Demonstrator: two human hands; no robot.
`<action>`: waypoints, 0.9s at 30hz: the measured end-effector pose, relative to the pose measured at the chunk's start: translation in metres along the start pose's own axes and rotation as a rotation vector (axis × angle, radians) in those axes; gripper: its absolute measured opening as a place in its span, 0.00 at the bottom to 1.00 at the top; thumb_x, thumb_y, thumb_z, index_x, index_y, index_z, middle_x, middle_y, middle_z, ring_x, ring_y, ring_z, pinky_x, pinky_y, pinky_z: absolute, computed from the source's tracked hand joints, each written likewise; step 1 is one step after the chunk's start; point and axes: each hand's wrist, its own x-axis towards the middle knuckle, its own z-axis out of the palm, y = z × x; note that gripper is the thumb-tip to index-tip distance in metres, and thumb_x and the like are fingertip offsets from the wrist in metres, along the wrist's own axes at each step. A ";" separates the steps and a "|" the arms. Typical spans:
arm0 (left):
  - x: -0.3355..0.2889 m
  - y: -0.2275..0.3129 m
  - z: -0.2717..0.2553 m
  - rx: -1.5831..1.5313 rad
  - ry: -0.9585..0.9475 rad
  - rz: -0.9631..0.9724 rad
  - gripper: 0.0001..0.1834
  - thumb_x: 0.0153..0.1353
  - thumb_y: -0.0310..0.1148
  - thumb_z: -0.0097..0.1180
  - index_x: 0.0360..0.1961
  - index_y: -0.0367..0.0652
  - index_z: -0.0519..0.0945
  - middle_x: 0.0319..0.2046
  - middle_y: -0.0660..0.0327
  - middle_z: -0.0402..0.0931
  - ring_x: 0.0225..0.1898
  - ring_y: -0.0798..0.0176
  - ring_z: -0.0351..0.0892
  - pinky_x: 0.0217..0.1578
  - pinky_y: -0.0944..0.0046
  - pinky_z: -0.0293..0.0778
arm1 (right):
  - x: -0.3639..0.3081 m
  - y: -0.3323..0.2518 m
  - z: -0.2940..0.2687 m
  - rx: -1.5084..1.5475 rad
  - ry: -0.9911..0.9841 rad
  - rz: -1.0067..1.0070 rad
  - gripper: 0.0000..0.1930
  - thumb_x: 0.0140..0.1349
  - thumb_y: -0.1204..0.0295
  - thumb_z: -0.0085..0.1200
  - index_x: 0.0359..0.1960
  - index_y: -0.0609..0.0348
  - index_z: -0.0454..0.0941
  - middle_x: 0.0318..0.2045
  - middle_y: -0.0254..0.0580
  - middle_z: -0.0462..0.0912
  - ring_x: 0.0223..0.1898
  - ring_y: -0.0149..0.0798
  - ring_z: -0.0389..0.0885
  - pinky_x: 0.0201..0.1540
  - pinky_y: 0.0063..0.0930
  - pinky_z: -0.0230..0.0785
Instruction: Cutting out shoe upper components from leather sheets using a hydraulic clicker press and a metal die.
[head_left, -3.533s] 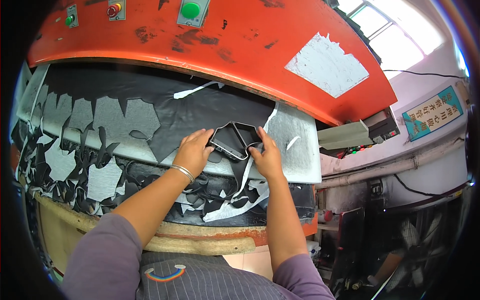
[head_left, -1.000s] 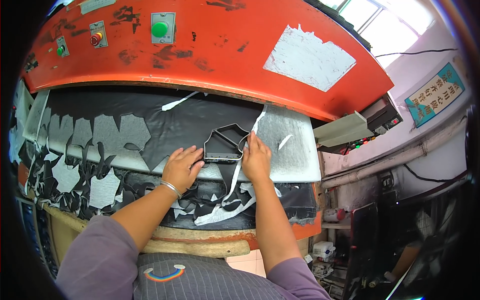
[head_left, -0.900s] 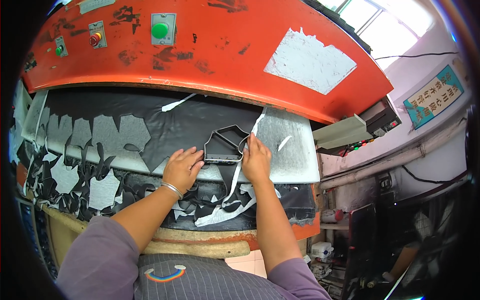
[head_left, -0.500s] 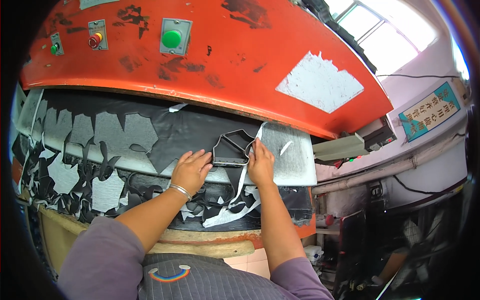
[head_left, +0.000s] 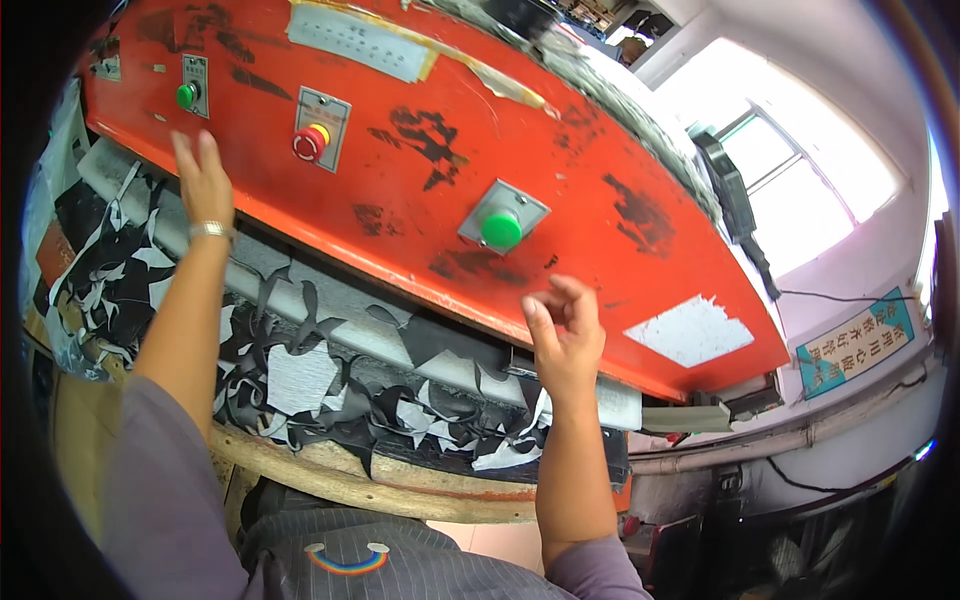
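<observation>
Beneath the red press [head_left: 400, 245], the metal cutter [head_left: 521, 362] barely shows at five o'clock. I hold my left hand [head_left: 206, 185], ten o'clock, and right hand [head_left: 570, 345], four o'clock, fingers parted, empty; scraps [head_left: 300, 380] suggest cutting partly done, dark sheet [head_left: 440, 341] remaining.

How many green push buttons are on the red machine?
2. A smaller green push button is above the left hand; a larger green push button is up and left of the right hand. Others may be out of view.
</observation>
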 end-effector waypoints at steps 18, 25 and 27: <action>-0.227 0.128 -0.130 -0.077 -1.621 -0.463 0.12 0.60 0.35 0.61 0.40 0.39 0.83 0.31 0.61 0.83 0.32 0.74 0.79 0.34 0.71 0.74 | -0.197 -0.032 -0.044 -0.215 -0.864 0.214 0.32 0.51 0.48 0.63 0.47 0.63 0.77 0.36 0.53 0.80 0.42 0.54 0.77 0.49 0.40 0.69; -0.251 0.109 -0.111 -0.082 -1.948 -0.960 0.26 0.66 0.42 0.54 0.59 0.36 0.70 0.39 0.60 0.80 0.30 0.74 0.72 0.31 0.75 0.69 | -0.215 -0.027 -0.027 -0.390 -0.656 0.131 0.27 0.44 0.54 0.68 0.40 0.62 0.79 0.35 0.51 0.77 0.41 0.52 0.73 0.46 0.40 0.68; -0.249 0.108 -0.109 -0.113 -1.969 -1.010 0.25 0.66 0.40 0.53 0.58 0.35 0.70 0.39 0.59 0.80 0.31 0.74 0.72 0.33 0.75 0.68 | -0.213 -0.026 -0.029 -0.394 -0.685 0.128 0.27 0.45 0.54 0.68 0.39 0.62 0.79 0.35 0.51 0.77 0.41 0.52 0.73 0.46 0.40 0.68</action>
